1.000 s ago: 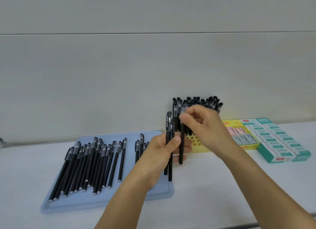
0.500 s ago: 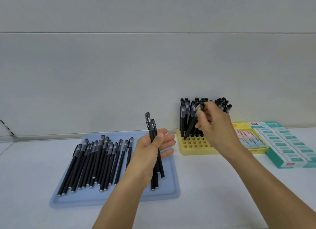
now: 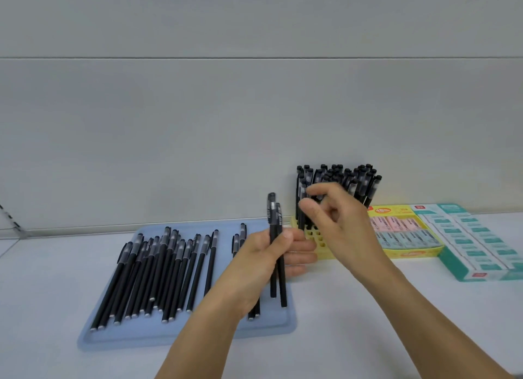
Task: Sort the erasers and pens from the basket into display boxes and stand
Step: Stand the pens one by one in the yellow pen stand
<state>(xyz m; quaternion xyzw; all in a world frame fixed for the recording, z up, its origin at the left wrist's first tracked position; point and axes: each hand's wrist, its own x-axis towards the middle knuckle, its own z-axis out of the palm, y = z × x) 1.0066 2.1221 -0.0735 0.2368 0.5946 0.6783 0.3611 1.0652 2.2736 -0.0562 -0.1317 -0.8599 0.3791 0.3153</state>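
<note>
Left hand (image 3: 261, 258) fingers pinch 2 pens (image 3: 276, 251) upright; right hand (image 3: 339, 226) loosely curled, seemingly empty.

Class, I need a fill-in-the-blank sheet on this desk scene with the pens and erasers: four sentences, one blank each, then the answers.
1. The left hand holds ____ black pens.
2. The loose pens lie on a ____ tray.
3. The pen stand is coloured ____.
4. The right hand holds ____.

Answers: two; blue; yellow; nothing

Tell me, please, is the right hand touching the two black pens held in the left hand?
Apart. The head view shows the right hand by the yellow stand, with a gap to the two black pens the left hand grips.
</note>
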